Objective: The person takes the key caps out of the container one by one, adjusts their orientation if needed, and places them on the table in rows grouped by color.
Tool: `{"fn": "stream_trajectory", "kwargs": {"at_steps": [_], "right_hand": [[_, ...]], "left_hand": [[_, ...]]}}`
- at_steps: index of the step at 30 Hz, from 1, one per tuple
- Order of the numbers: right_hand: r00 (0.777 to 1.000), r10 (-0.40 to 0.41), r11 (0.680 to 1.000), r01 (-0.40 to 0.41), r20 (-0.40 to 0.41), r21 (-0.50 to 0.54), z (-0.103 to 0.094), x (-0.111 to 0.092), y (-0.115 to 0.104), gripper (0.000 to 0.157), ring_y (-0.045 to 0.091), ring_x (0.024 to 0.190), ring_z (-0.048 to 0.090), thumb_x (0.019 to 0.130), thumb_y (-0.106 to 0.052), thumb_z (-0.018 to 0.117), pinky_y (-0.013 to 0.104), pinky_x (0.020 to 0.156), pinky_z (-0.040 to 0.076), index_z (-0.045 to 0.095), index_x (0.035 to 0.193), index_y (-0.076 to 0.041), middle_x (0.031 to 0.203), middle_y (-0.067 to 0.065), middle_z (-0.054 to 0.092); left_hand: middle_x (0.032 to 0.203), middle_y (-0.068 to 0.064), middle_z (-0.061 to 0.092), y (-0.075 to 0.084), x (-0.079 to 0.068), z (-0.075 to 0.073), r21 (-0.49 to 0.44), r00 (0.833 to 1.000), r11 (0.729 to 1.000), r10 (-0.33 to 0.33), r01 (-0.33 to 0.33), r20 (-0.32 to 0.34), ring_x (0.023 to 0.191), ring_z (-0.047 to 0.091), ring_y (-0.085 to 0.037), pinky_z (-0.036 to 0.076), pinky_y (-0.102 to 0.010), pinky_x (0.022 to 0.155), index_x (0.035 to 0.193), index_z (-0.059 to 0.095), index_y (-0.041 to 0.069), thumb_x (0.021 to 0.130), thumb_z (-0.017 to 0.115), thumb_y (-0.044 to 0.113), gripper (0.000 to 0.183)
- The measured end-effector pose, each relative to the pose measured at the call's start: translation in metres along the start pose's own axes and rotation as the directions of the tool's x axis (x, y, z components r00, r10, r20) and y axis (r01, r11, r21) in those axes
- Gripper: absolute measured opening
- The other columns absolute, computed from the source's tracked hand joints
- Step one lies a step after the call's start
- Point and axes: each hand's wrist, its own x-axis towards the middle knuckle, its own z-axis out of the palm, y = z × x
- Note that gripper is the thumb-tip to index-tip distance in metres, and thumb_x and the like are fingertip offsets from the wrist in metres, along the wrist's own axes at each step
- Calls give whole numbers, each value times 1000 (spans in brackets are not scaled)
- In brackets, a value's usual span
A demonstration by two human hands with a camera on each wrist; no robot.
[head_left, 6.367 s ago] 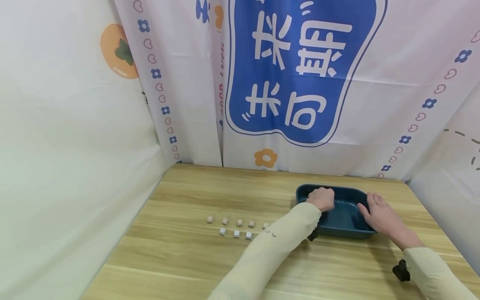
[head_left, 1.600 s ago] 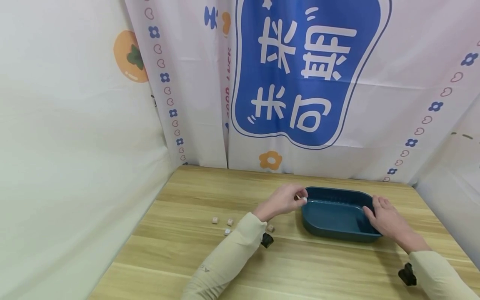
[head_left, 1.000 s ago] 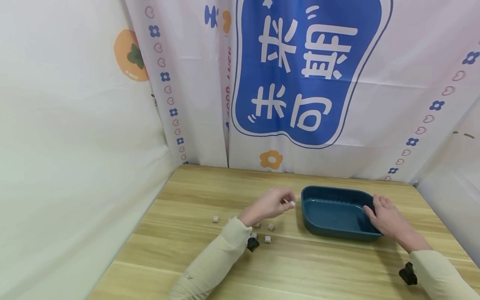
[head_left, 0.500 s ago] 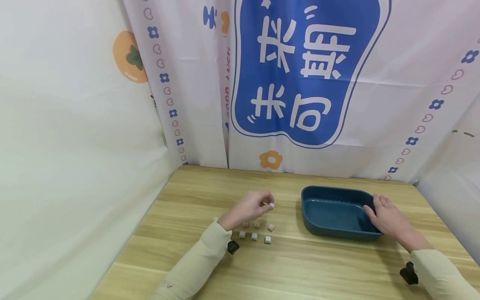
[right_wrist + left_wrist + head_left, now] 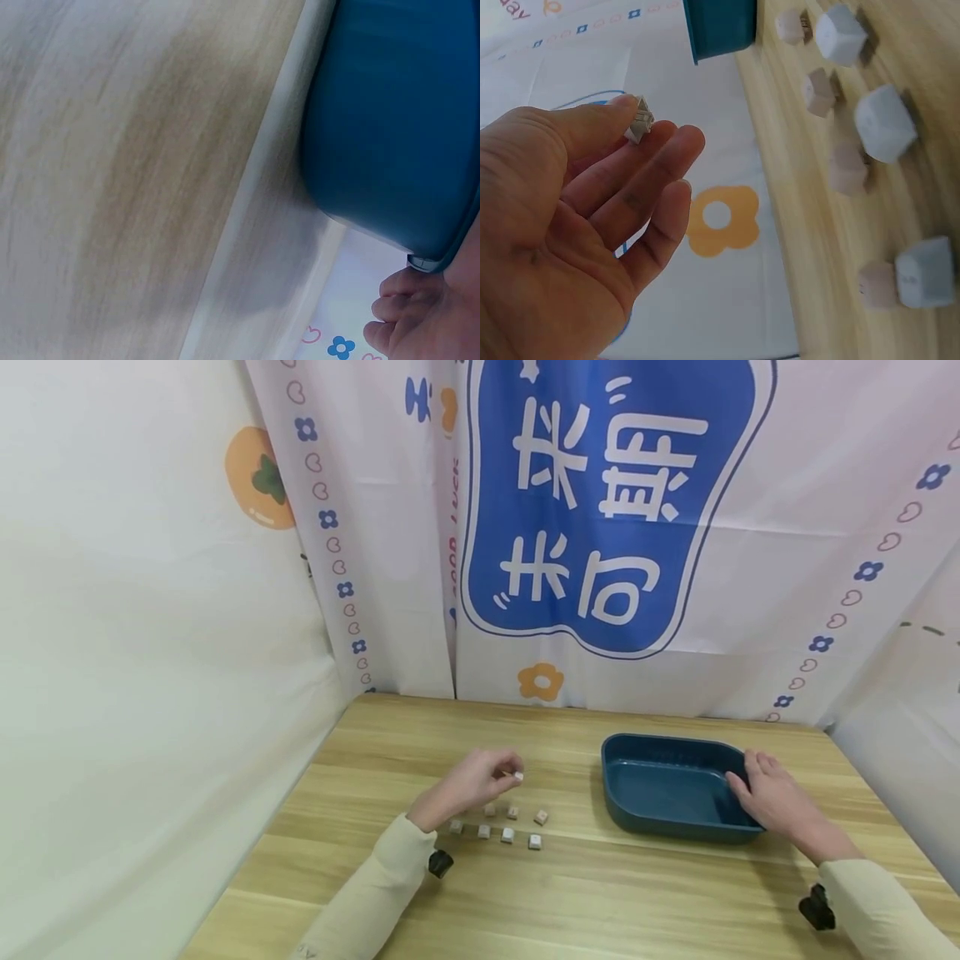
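My left hand (image 5: 476,781) is raised over the left-middle of the table, pinching a small white keycap (image 5: 640,120) between thumb and fingertips. In the left wrist view its hollow underside shows. Below lie two rows of keycaps: whitish ones such as this front keycap (image 5: 535,842), and beige ones such as this back keycap (image 5: 541,817). The hand and wrist hide part of the back row. My right hand (image 5: 776,797) holds the right end of a dark teal tray (image 5: 678,828), thumb over the inner side, other fingers outside the rim.
The wooden table (image 5: 637,893) ends at a printed cloth (image 5: 397,635) behind and a plain white cloth (image 5: 150,693) at the left. A black wrist device (image 5: 440,862) sits under the left cuff, another device (image 5: 816,907) at the right cuff.
My left hand was inside the tray earlier, then moved left from its rim to above the rows with a keycap pinched. The front row has gained a keycap at its right end.
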Motion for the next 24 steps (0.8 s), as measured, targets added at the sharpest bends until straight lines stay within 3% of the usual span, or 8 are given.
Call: {"fn": "stream_trajectory", "kwargs": {"at_steps": [6,17,24], "right_hand": [[1000,-4,1000,4,-13,-7,1,-1,-2,78,62,133,22,106,-43,34,68,109,22,20,141,25,143,50,20],[1000,-4,1000,4,-13,-1,-1,0,-3,77,63,134,22,106,-42,34,68,109,22,20,142,24,144,50,19],[1000,-6,1000,6,-16,-9,-1,-1,-2,77,63,133,23,106,-41,35,68,108,23,21,141,25,143,50,20]], "left_hand": [[107,1,71,-13,-15,-4,-53,999,998,-44,44,12,99,66,-11,54,-25,85,112,66,16,97,62,22,17],[109,1,71,-38,-41,-20,-45,994,994,-105,104,-24,101,66,-13,55,-33,87,113,65,19,97,62,25,17],[107,2,71,-54,-53,-26,-54,993,992,-115,113,-36,99,66,-12,55,-34,86,112,66,16,96,64,24,18]]}}
